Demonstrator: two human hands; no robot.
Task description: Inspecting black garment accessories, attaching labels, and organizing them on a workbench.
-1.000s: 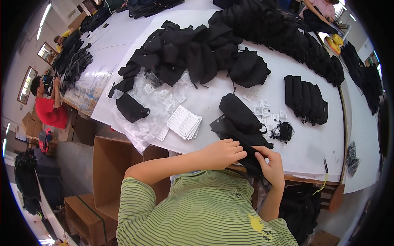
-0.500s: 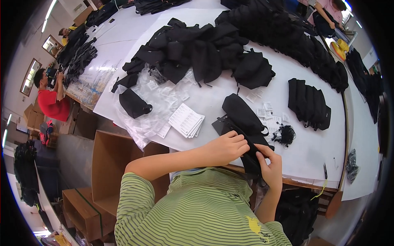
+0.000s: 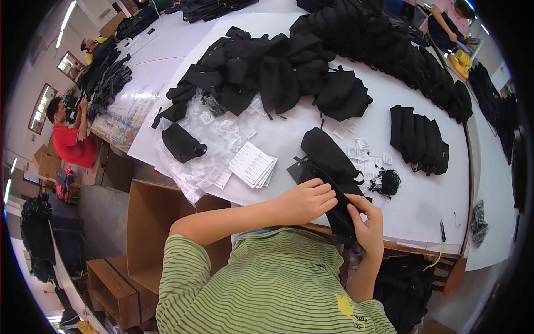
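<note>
At the table's near edge, both hands grip a black fabric bag [image 3: 340, 217] that hangs partly over the edge. My left hand [image 3: 311, 197] has its fingers curled closed on the bag's upper left side. Thumb and fingers of my right hand [image 3: 366, 220] pinch its right side. Just beyond them lies a rounded black pouch [image 3: 328, 149] with a small loop at its end; whether it is joined to the held bag is hard to tell. A stack of white printed cards [image 3: 253, 166] lies left of the hands. Right of the pouch is a bunch of black cords [image 3: 385, 182].
A heap of black bags [image 3: 267, 69] covers the table's middle, with clear plastic bags [image 3: 208, 133] beside it. A row of black pouches [image 3: 418, 139] lies at right, near snips [image 3: 443, 231]. Below left stands an open cardboard box [image 3: 153, 228]. A person in red [image 3: 73, 142] works at far left.
Both hands keep their hold on the black bag, with only slight finger movement. The view has shifted very little.
</note>
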